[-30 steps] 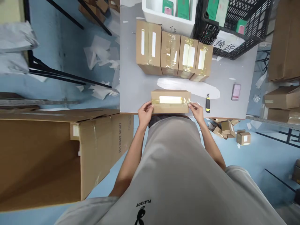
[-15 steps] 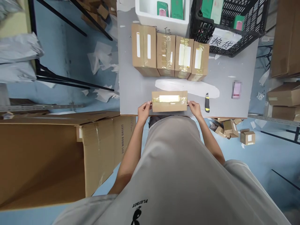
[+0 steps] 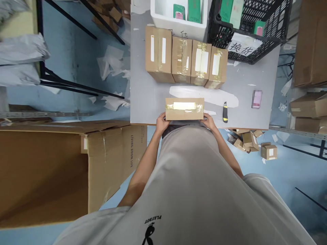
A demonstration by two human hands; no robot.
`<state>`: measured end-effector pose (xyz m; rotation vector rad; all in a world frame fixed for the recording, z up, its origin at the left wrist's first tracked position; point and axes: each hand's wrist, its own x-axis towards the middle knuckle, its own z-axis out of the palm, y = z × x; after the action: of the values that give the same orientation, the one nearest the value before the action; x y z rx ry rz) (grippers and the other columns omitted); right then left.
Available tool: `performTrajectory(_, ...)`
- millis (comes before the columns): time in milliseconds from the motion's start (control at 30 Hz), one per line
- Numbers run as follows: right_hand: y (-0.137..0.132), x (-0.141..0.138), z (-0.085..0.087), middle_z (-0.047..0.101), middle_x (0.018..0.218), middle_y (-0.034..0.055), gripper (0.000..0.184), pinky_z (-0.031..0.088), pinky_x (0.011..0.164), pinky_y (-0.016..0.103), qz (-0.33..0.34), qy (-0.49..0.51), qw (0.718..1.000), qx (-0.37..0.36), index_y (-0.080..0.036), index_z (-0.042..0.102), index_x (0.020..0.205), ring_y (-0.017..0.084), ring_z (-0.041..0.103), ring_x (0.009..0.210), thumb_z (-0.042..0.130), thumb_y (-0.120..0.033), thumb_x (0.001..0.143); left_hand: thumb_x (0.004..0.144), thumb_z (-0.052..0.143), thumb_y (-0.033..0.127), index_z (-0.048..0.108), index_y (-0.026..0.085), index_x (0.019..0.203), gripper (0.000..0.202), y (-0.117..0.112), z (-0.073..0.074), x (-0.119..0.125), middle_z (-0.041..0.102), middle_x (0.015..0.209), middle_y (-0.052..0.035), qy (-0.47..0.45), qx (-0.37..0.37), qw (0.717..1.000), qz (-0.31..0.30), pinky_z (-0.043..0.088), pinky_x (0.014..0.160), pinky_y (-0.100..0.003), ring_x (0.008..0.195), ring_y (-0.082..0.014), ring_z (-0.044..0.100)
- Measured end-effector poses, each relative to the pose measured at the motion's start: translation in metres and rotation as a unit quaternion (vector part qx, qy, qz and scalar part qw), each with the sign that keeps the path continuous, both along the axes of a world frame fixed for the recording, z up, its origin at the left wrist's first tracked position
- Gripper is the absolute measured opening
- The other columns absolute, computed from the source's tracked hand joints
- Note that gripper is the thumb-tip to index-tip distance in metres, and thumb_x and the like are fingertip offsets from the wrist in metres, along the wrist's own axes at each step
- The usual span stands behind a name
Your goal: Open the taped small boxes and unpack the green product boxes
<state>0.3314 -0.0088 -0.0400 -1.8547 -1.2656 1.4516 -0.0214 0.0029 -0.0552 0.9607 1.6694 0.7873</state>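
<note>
A taped cardboard box [image 3: 185, 115] with a white label lies crosswise at the front edge of the grey table [image 3: 242, 75]. At its lower left corner is my left hand [image 3: 161, 123], with the fingers closed on the cardboard and partly hidden beneath it. My right hand [image 3: 208, 122] grips the opposite corner in the same way. To the right of the box lies a yellow and black utility knife [image 3: 225, 114]. Behind the box stands a row of several taped cardboard boxes [image 3: 158, 51] with white labels.
A white bin [image 3: 178, 25] and a black crate [image 3: 251, 56], both with green packs inside, stand at the back. A blurred pink item [image 3: 257, 99] lies at the right. A large open carton [image 3: 109, 166] is at my left; small boxes [image 3: 251, 140] lie on the floor.
Both hands have moved from the sides of the box down to its near lower corners. The near edge of the box is slightly higher in view; the knife has not moved.
</note>
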Motion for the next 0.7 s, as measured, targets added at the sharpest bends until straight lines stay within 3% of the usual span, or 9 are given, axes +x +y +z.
performTrajectory(133, 0.0, 0.003, 0.008, 0.082, 0.152, 0.017, 0.066, 0.066, 0.122, 0.056, -0.009, 0.035, 0.999, 0.016, -0.023, 0.093, 0.127, 0.04, 0.071, 0.149, 0.101, -0.069, 0.079, 0.069, 0.089, 0.029, 0.09, 0.019, 0.109, 0.042, 0.001, 0.007, -0.011, 0.08, 0.153, -0.0178, -0.057, 0.006, 0.998, 0.0, 0.064, 0.128, -0.054, 0.151, -0.0415, 0.073)
performTrajectory(300, 0.007, -0.002, 0.019, 0.091, 0.128, 0.0147, 0.066, 0.065, 0.124, 0.058, -0.005, 0.015, 0.999, 0.052, -0.022, 0.095, 0.125, 0.039, 0.082, 0.13, 0.086, -0.082, 0.096, 0.085, 0.088, 0.05, 0.09, 0.019, 0.114, 0.042, 0.006, 0.008, -0.021, 0.09, 0.126, -0.015, -0.04, 0.001, 0.999, 0.022, 0.068, 0.117, -0.052, 0.123, -0.0368, 0.082)
performTrajectory(433, 0.018, -0.009, 0.019, 0.093, 0.125, 0.0123, 0.056, 0.067, 0.12, 0.055, 0.017, -0.034, 0.998, 0.046, -0.025, 0.095, 0.119, 0.039, 0.086, 0.124, 0.084, -0.077, 0.101, 0.087, 0.087, 0.056, 0.088, 0.02, 0.105, 0.04, 0.009, -0.002, -0.018, 0.091, 0.118, -0.0149, -0.024, -0.036, 0.999, 0.024, 0.067, 0.114, -0.05, 0.116, -0.0347, 0.082)
performTrajectory(533, 0.02, -0.007, 0.014, 0.093, 0.128, 0.0134, 0.05, 0.067, 0.12, 0.057, 0.028, -0.038, 0.998, 0.032, -0.023, 0.094, 0.116, 0.039, 0.087, 0.123, 0.08, -0.07, 0.104, 0.089, 0.087, 0.061, 0.087, 0.02, 0.109, 0.046, 0.003, -0.008, -0.016, 0.09, 0.124, -0.0171, -0.038, -0.046, 0.998, 0.024, 0.068, 0.114, -0.051, 0.121, -0.0354, 0.082)
performTrajectory(600, 0.016, 0.0, 0.011, 0.093, 0.129, 0.0129, 0.047, 0.065, 0.123, 0.058, 0.006, -0.031, 0.999, 0.022, -0.023, 0.094, 0.117, 0.039, 0.087, 0.127, 0.076, -0.065, 0.107, 0.092, 0.085, 0.067, 0.086, 0.021, 0.114, 0.051, -0.005, -0.011, -0.015, 0.089, 0.128, -0.0183, -0.056, -0.042, 0.997, 0.035, 0.068, 0.114, -0.052, 0.126, -0.0356, 0.082)
performTrajectory(700, 0.003, 0.01, 0.008, 0.094, 0.129, 0.0122, 0.037, 0.063, 0.128, 0.061, -0.028, -0.041, 0.999, 0.001, -0.025, 0.095, 0.113, 0.038, 0.087, 0.128, 0.079, -0.056, 0.102, 0.096, 0.077, 0.075, 0.085, 0.021, 0.111, 0.056, -0.02, -0.013, -0.014, 0.088, 0.117, -0.0177, -0.08, -0.055, 0.994, 0.053, 0.069, 0.113, -0.052, 0.122, -0.0345, 0.083)
